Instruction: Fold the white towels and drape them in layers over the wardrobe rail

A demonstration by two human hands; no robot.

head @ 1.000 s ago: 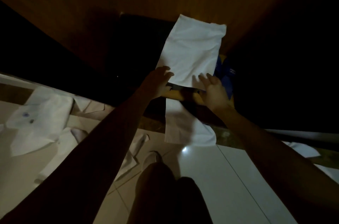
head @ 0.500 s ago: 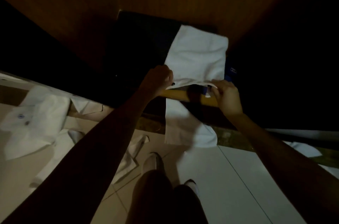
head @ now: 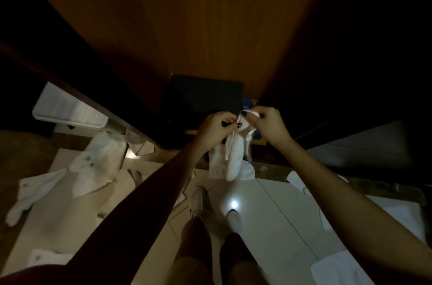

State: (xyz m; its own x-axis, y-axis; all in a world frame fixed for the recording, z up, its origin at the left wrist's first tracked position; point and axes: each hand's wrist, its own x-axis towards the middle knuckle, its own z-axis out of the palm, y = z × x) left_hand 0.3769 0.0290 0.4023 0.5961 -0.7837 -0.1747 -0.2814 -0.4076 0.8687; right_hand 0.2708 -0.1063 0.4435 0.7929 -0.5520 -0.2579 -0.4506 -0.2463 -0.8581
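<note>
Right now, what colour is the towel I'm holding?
The towel is plain white, clearest in the head view.

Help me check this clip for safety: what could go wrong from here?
The left hand and right hand pinch the top of the white towel; it hangs bunched and could slip or land creased on the rail. Loose towels lie on the floor near the shoes, a possible tripping hazard.

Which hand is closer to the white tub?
Left. The left hand grips the towel well to the right of the white tub; the right hand grips it even farther right.
</note>
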